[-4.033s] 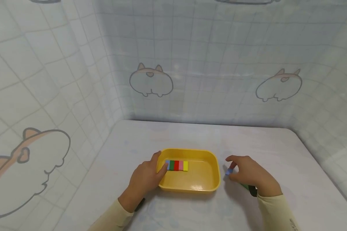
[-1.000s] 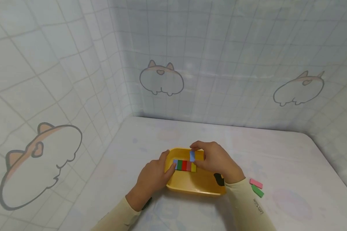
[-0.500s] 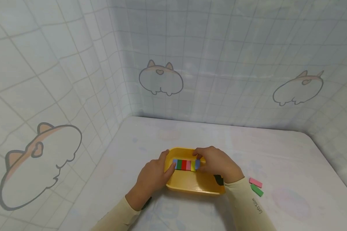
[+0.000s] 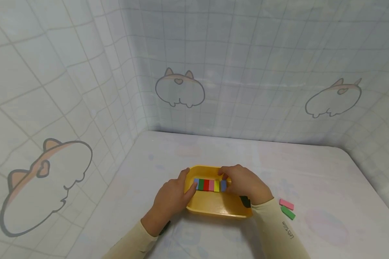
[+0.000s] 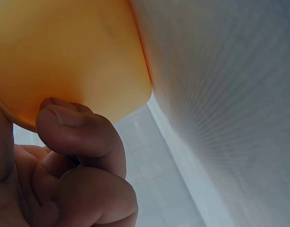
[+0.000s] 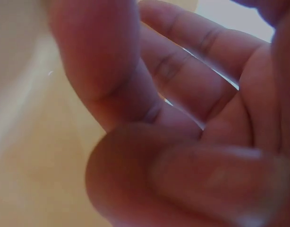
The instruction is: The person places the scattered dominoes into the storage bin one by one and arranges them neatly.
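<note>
My left hand (image 4: 171, 198) grips the left side of a yellow tray (image 4: 214, 214), its thumb over the rim by the leftmost tile. Inside lies a row of small tiles: blue (image 4: 197, 183), green (image 4: 201, 184), red (image 4: 206, 185), pink (image 4: 211, 185) and yellow (image 4: 216, 186). My right hand (image 4: 246, 184) reaches into the tray and pinches another blue tile (image 4: 223, 186), a narrow gap right of the yellow one. In the left wrist view, curled fingers (image 5: 83, 132) lie against the tray's outer wall (image 5: 79, 52). The right wrist view shows thumb and fingers (image 6: 183, 175) close up, with the tile hidden.
On the white table, right of the tray, a pink tile (image 4: 286, 204) and a green tile (image 4: 288, 212) with a pointed end lie close together. Grid-patterned curtains (image 4: 233, 90) with animal drawings stand behind and at both sides.
My right hand has carried the blue tile from the table into the tray, lowered it beside the yellow tile, then shifted it slightly right. The left hand keeps its grip on the tray.
</note>
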Demonstrator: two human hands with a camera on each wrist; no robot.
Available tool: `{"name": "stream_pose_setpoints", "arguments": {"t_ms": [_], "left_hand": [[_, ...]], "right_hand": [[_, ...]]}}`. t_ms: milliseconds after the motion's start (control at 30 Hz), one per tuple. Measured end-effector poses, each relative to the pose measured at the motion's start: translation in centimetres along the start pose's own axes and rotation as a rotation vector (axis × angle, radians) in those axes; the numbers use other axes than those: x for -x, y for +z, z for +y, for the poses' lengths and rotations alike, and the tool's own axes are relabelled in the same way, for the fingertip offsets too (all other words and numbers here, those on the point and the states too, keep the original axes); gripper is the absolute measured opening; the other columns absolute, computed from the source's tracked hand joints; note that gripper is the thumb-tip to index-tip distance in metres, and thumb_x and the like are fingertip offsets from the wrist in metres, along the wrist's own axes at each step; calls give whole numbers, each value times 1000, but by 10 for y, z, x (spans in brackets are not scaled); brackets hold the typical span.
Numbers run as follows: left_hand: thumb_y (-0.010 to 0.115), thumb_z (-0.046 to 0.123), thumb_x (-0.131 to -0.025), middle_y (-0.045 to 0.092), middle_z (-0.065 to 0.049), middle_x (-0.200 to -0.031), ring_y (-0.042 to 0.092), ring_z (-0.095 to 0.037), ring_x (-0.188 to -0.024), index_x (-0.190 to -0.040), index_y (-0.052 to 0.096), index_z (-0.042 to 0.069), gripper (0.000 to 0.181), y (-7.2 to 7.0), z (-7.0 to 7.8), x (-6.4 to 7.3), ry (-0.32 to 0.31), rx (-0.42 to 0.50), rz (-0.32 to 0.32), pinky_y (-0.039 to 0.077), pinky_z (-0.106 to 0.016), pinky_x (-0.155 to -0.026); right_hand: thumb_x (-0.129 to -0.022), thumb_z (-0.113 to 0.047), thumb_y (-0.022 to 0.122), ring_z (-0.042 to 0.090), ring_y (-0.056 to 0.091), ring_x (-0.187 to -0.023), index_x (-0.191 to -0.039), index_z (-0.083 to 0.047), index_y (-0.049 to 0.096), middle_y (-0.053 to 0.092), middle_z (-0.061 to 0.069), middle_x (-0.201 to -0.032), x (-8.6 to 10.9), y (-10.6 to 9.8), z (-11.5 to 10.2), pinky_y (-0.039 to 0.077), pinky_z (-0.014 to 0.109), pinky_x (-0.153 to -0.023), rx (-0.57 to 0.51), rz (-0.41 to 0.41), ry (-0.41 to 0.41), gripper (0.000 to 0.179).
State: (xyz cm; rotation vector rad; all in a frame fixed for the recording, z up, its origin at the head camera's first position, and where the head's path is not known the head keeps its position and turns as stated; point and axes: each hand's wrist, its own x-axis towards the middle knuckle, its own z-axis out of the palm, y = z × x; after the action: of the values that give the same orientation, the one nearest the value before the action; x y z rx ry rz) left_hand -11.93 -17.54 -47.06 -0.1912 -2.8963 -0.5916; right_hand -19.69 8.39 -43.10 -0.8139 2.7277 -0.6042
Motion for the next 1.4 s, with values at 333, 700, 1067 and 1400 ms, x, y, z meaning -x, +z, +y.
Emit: {"name": "stream_pose_setpoints", "arguments": {"t_ms": [333,700,1067,1400], "left_hand": [[57,54,-106,57,1,-67,54,-14,-58,-152,50,8,65,0,0,0,4,15,4,55,-39,-60],[57,54,-105,55,2,-65,54,-13,-57,-151,50,9,65,2,-2,1,12,19,19,54,-39,-58],[57,54,-106,49,4,-60,50,-13,-53,-151,49,8,65,4,-4,1,28,19,26,51,-36,-54],[57,53,-106,45,6,-58,48,-12,-52,-151,50,7,64,3,-5,2,45,22,40,48,-34,-52]], "right_hand": [[-83,-12,90,19,64,-102,-131,-19,72,73,-3,-111,-1,2,0,54,44,-94,13,0,32,51],[-84,-16,89,17,62,-94,-130,-20,71,72,-5,-105,0,3,0,55,42,-87,48,0,77,50],[-77,-19,90,20,55,-75,-101,-16,70,61,-7,-79,5,0,-2,47,37,-66,132,12,162,31],[-75,-20,94,19,57,-78,-105,-17,71,63,-9,-79,3,1,-3,49,38,-70,92,-23,200,37]]}}
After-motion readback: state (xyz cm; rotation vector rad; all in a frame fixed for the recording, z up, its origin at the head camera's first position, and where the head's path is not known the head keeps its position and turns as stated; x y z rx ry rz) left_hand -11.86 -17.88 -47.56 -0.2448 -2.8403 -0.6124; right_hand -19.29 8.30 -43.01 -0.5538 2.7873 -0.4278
